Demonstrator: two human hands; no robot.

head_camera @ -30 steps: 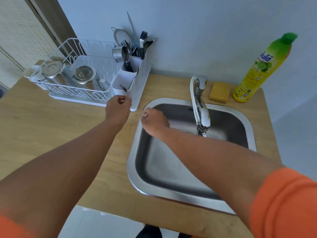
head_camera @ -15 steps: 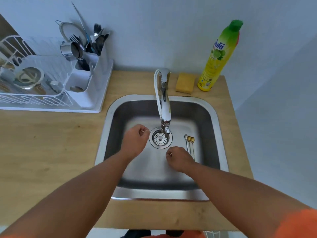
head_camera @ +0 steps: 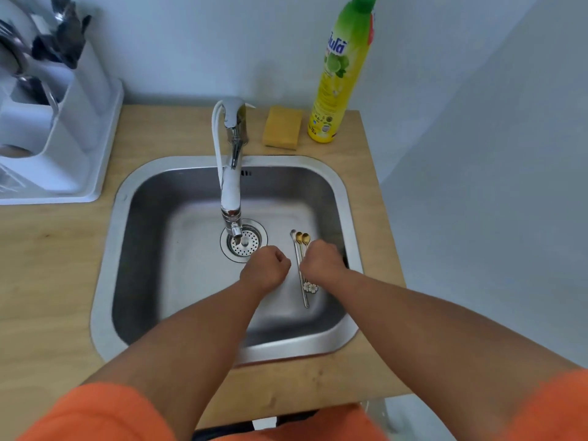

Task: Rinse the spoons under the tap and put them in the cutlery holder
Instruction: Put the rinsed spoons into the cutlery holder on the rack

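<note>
Three thin spoons [head_camera: 299, 249] lie side by side on the floor of the steel sink [head_camera: 105, 281], right of the drain: one long silver, two gold with flower-shaped ends. My right hand [head_camera: 321, 262] is down on the gold handles with its fingers curled; the fingertips are hidden, so a grip cannot be made out. Just left of the spoons, my left hand [head_camera: 265, 268] hovers as a curled fist holding nothing. The tap [head_camera: 231, 186] reaches over the drain and no water shows. The white cutlery holder [head_camera: 73, 122], with cutlery in it, stands at the far left.
A yellow sponge [head_camera: 282, 127] and a yellow-green dish soap bottle [head_camera: 340, 74] stand behind the sink by the wall. The drain strainer [head_camera: 244, 243] sits under the tap's spout. A white dish rack base [head_camera: 47, 192] is on the wooden counter [head_camera: 47, 265], left.
Both hands came away from the cutlery holder into the sink. The right hand moved right onto the gold spoon handles, and the left hand followed to just beside the spoons.
</note>
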